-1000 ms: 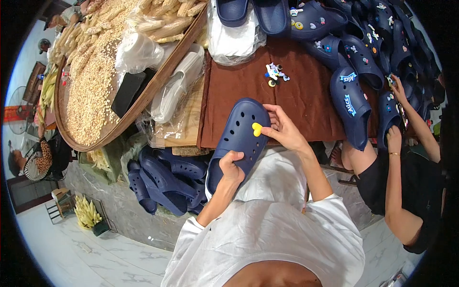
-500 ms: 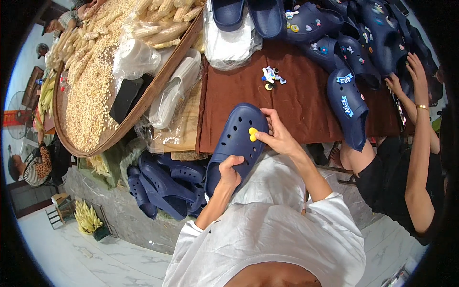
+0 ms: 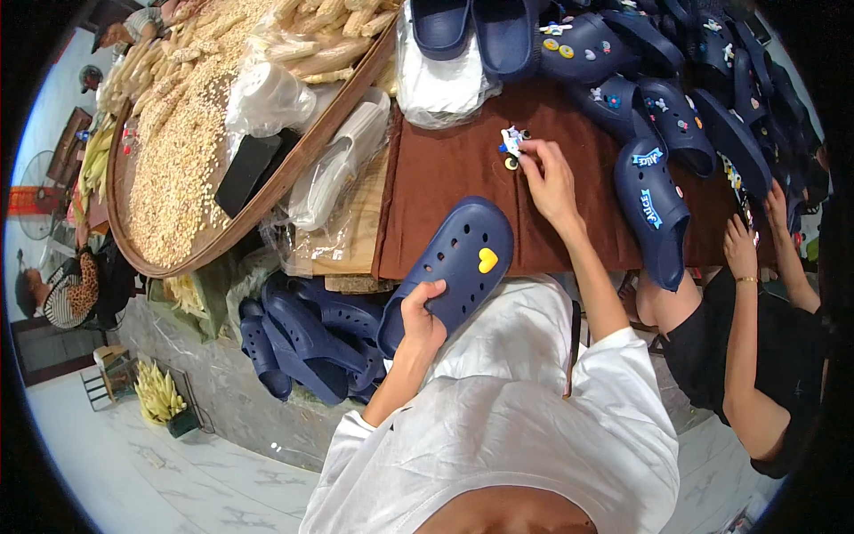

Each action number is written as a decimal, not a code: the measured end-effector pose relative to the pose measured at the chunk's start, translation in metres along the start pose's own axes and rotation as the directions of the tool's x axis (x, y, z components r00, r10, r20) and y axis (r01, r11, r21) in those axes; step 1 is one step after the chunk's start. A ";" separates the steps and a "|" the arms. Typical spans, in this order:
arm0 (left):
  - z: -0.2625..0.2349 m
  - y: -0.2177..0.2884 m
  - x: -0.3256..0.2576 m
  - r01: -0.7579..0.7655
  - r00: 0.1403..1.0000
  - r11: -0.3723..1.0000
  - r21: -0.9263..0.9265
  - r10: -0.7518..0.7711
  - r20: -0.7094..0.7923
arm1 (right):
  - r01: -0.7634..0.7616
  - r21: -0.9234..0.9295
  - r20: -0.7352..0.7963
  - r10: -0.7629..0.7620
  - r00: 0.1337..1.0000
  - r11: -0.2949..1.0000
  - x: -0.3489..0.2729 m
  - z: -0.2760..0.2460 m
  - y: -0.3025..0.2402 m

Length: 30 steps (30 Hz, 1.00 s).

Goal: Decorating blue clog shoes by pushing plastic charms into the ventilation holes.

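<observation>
My left hand [image 3: 422,319] grips a navy clog [image 3: 454,262] by its heel end, thumb on top, the holed upper facing up above my lap. A yellow heart charm [image 3: 487,261] sits in one of the holes near the toe. Over the brown cloth, my right hand [image 3: 553,181] has its fingertips pinched at a small cluster of shoe charms [image 3: 511,144], white, blue and yellow ones among them. The fingers partly cover the cluster, and which charm they hold is hard to make out.
Decorated navy clogs [image 3: 654,200] crowd the table's right side. A wide basket [image 3: 258,240] of corn kernels stands at left, beside a bagged white clog [image 3: 338,169]. More navy clogs [image 3: 307,343] lie below the table edge. Another person's hand [image 3: 740,249] works at far right.
My right hand has left the yellow heart, which now lies flat on the clog, and moved up to the charms on the cloth. The left hand keeps its hold.
</observation>
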<state>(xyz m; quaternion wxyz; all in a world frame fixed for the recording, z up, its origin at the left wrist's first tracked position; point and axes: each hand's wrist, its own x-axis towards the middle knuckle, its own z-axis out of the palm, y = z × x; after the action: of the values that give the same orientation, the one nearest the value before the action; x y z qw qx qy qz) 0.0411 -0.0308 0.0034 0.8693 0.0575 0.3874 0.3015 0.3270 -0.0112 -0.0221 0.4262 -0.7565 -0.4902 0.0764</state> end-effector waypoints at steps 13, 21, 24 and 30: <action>0.012 0.011 -0.002 0.071 0.997 0.969 -0.235 -0.059 0.059 | 0.069 -0.289 -0.032 -0.081 0.996 0.955 0.030 0.029 0.022; 0.013 0.008 -0.001 0.030 0.999 0.969 -0.243 -0.019 0.049 | -0.086 0.032 0.040 0.085 0.996 0.996 0.011 -0.003 -0.014; 0.017 0.008 -0.003 0.023 0.999 0.968 -0.250 -0.011 0.047 | -0.225 0.561 0.258 0.090 0.962 0.797 -0.011 -0.015 -0.042; 0.025 0.003 -0.007 0.025 0.989 0.977 -0.214 0.007 0.149 | -0.273 0.475 0.471 0.021 0.882 0.837 -0.050 -0.025 -0.103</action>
<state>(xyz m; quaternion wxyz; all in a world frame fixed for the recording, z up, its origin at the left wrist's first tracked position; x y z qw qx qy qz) 0.0537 -0.0288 0.0257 0.8982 -0.0162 0.2870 0.3326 0.2459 -0.0497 0.0526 0.4856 -0.6080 -0.4733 0.4130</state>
